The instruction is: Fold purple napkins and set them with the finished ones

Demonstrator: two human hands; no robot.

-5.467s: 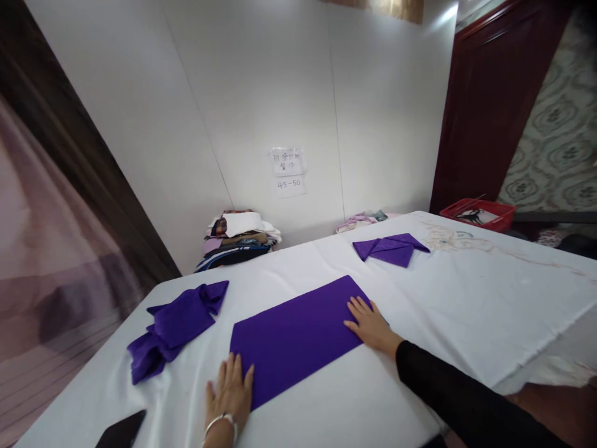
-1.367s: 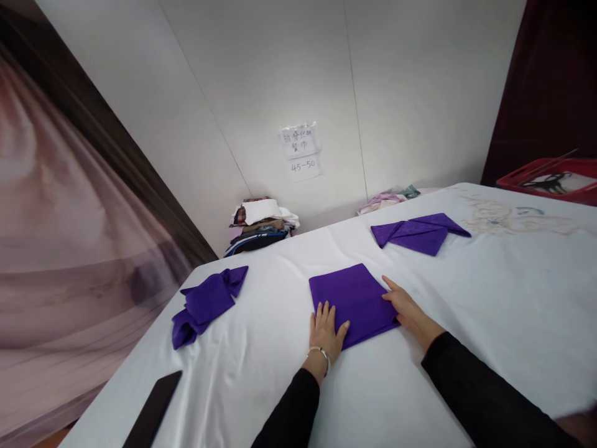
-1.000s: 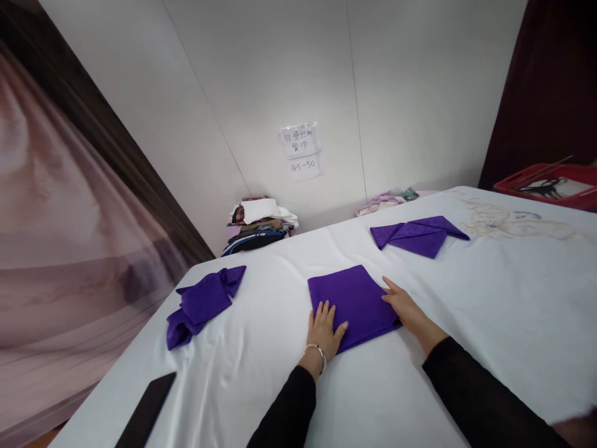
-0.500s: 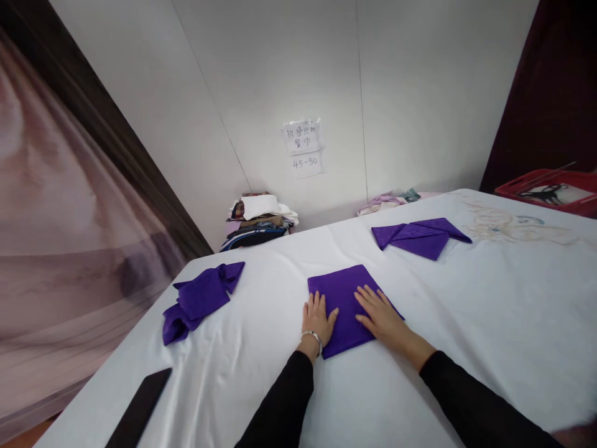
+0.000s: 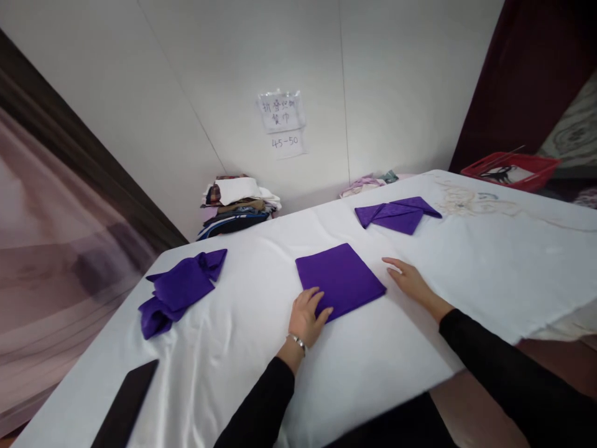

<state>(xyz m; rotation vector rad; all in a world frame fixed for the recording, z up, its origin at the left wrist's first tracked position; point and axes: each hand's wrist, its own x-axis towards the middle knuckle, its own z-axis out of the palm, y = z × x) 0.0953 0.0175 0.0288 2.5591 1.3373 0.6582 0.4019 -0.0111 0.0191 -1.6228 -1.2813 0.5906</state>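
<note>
A purple cloth napkin (image 5: pixel 342 277), folded into a flat square, lies in the middle of the white-covered table (image 5: pixel 261 373). My left hand (image 5: pixel 308 316) rests at its near left corner, fingers loosely spread and curved over the edge. To the right of the napkin, my right hand (image 5: pixel 408 280) is apart from it, just above the tablecloth. Its fingers are stretched out and hold nothing. A second purple napkin (image 5: pixel 184 286), folded into a shape with pointed ends, lies on the left. Toward the back right is a third one (image 5: pixel 398 213), folded with angled flaps.
A dark flat object (image 5: pixel 125 404) lies at the table's near left. Behind the far edge are a stack of folded clothes (image 5: pixel 240 205) and pinkish cloth (image 5: pixel 366 184). A red basket (image 5: pixel 536 174) stands at the back right. Handwritten paper (image 5: pixel 282 121) hangs on the wall.
My right hand has lifted off the square napkin and moved to its right. My left hand has slid back to the near left corner. The camera view has shifted.
</note>
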